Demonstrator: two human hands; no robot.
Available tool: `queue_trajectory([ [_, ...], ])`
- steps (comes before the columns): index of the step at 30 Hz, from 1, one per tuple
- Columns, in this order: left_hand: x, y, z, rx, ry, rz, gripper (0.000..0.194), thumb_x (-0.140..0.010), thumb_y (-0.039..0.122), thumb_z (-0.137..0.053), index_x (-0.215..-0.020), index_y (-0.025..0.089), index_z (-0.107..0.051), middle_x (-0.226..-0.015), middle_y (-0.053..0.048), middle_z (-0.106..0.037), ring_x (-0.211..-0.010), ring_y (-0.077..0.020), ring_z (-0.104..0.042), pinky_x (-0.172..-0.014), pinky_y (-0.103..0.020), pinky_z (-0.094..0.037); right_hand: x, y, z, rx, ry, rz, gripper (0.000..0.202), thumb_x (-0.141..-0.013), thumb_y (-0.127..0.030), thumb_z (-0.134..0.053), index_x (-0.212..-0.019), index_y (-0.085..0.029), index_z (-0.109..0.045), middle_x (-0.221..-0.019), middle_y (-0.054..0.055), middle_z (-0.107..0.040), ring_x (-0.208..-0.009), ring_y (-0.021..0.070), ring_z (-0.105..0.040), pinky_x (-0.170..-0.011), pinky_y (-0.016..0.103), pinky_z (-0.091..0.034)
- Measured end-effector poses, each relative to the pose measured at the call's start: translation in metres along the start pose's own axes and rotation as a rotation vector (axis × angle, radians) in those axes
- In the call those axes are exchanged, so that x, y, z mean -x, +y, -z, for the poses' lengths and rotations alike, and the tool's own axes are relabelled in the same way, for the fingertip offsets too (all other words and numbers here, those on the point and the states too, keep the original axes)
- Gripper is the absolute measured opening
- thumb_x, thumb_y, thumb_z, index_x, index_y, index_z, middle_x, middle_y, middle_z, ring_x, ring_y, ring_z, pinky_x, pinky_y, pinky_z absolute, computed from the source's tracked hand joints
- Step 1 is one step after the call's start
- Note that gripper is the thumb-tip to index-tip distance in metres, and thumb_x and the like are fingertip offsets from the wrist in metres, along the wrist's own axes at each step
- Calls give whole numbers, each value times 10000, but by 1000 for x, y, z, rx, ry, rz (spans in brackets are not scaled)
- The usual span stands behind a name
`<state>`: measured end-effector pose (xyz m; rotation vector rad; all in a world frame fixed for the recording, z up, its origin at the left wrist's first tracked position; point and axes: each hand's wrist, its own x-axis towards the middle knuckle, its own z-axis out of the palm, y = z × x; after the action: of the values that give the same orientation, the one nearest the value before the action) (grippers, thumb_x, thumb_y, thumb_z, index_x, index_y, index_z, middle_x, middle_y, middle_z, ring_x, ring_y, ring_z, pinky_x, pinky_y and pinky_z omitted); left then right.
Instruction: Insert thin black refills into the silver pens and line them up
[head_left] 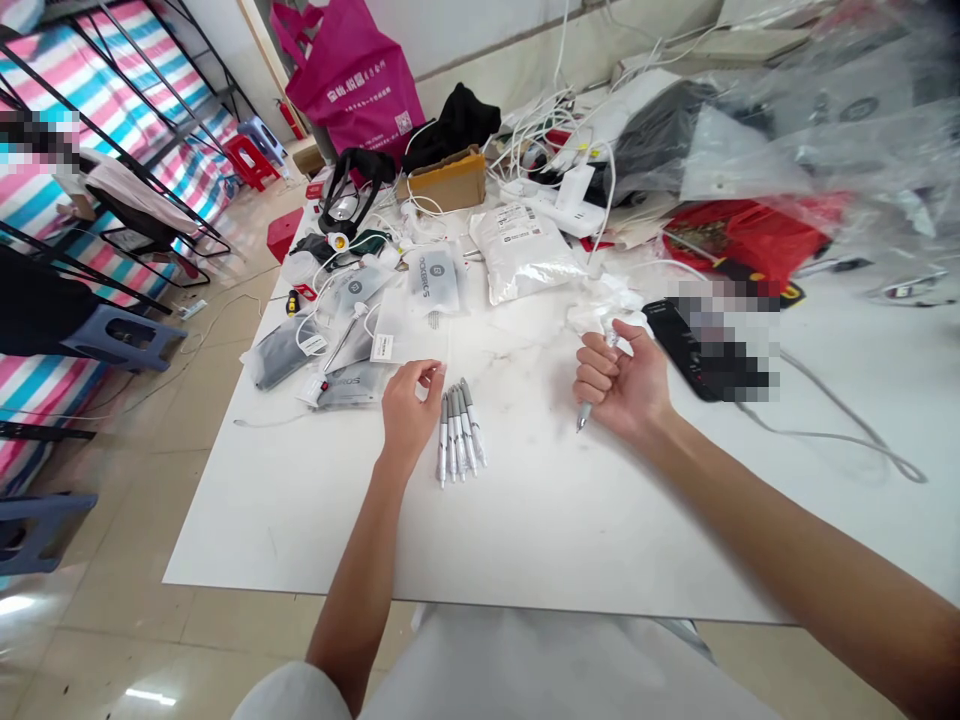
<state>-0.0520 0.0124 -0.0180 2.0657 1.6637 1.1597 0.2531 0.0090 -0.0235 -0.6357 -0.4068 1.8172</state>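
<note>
My right hand (pixel 621 385) is closed around a white pen with a grey grip (pixel 584 414), whose tip points down toward me out of the bottom of the fist. Most of that pen is hidden by the fingers. On the left, my left hand (pixel 411 405) hovers at or rests on the table beside a row of several pens (pixel 460 435). Its fingers are loosely bent, with the thumb a little apart and nothing visible between them. The pens in the row lie side by side, grey grips away from me, white ends toward me.
Behind my hands lie packaged pouches (pixel 435 280), a white plastic parcel (pixel 523 250), tangled white cables (pixel 551 125) and a cardboard box (pixel 448 180). A black phone-like device (pixel 686 350) lies right of my right hand. A magenta bag (pixel 352 85) stands at the back left of the white table (pixel 525 540).
</note>
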Motion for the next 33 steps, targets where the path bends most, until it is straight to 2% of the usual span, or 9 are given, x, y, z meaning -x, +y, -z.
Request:
queue_trajectory([
  [6,0,4,4,-68,-87,102,202,-1025,426,-637,-1046,243,-718,-843,3,-735,-749,-168,-625,-806,-317,-483,0,0,-2,-108,23,-37,460,-977,-421,-563,-731,-262,-207,-577,-94,-153,-471,94,-63,-390,279,-111],
  [9,-2,6,7,-147,-183,199,229,-972,492,-698,-969,262,-700,-770,30,-712,-709,-170,-616,-738,-315,-445,-1,1,-1,-112,32,-27,460,-966,-400,-564,-729,-261,-196,-577,-93,-136,-469,94,-51,-393,281,-87],
  [12,-3,7,10,-208,-281,271,295,-944,558,-714,-908,267,-678,-772,29,-736,-751,-190,-658,-708,-318,-414,-2,2,2,-100,17,-18,470,-949,-398,-586,-722,-259,-198,-572,-93,-139,-468,93,-45,-390,275,-85],
  [17,-3,6,15,-232,-383,251,337,-980,565,-660,-835,261,-662,-824,11,-775,-796,-204,-698,-705,-325,-411,-2,5,5,-33,20,6,456,-953,-469,-611,-700,-252,-299,-573,-96,-170,-469,91,-66,-382,259,-137],
  [20,-3,6,18,-239,-411,238,307,-1006,546,-622,-882,270,-675,-886,5,-796,-833,-216,-708,-704,-330,-409,-3,8,1,60,21,51,465,-943,-557,-668,-723,-246,-402,-593,-93,-229,-474,93,-142,-393,246,-218],
  [24,-2,5,23,-246,-442,214,190,-1019,423,-586,-945,278,-684,-941,6,-806,-855,-220,-710,-699,-336,-407,-9,14,-12,262,43,255,494,-931,-683,-683,-782,-262,-470,-671,-37,-425,-581,151,-462,-526,291,-447],
  [27,-3,6,27,-243,-469,209,76,-953,324,-627,-946,275,-684,-925,15,-802,-847,-217,-711,-692,-337,-411,-8,17,-24,445,98,451,509,-952,-793,-582,-870,-292,-546,-826,8,-580,-708,184,-573,-606,324,-499],
  [30,-3,7,30,-229,-501,219,68,-908,296,-649,-959,271,-687,-933,12,-802,-857,-219,-715,-699,-340,-425,2,18,-29,770,78,645,421,-1016,-713,-557,-980,-304,-650,-955,30,-655,-721,175,-590,-667,350,-536],
  [33,-3,10,33,-234,-517,225,75,-899,313,-651,-951,272,-686,-948,6,-802,-897,-229,-720,-711,-343,-431,16,21,-26,1273,-56,805,254,-1052,-517,-625,-1069,-288,-733,-1105,80,-724,-962,239,-709,-845,420,-609],
])
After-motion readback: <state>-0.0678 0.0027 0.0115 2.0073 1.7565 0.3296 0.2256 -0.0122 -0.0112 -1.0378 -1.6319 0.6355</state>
